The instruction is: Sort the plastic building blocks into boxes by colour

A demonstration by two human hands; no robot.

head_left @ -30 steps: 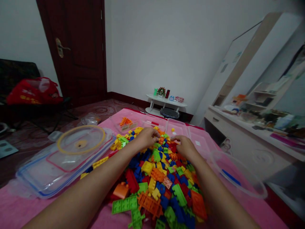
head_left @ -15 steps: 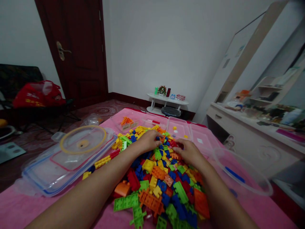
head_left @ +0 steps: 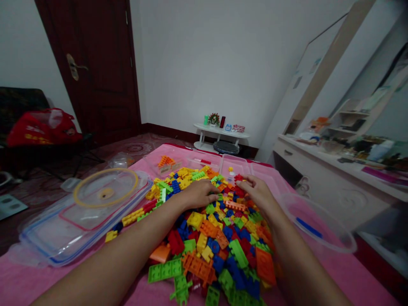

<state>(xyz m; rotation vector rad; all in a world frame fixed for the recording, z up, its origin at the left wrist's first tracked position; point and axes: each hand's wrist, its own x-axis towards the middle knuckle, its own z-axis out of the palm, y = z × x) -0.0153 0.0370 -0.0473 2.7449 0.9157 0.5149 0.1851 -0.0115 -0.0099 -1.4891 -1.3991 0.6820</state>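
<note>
- On the pink cover [head_left: 19,284] in front of you lies the pile of bricks [head_left: 219,242], heaped between your forearms, with both hands at its far end.
- Your left hand [head_left: 199,193] rests palm down on the heap with its fingers curled into the bricks. I cannot tell whether they have closed on a piece.
- Your right hand [head_left: 255,193] is raised just above the heap, thumb and forefinger nipped together on what looks like a small red brick [head_left: 239,177].
- By my reading, you are picking pieces out of the heap by hand: one is up, and the bulk lies mixed.
- Clear trays [head_left: 237,168] stand just beyond your fingers, a clear round tub [head_left: 315,227] sits near your right forearm, and stacked lids [head_left: 86,212] lie well off to your left.
- Moving the red brick calls for a firm pinch and a clean lift, since loose pieces crowd it closely.
</note>
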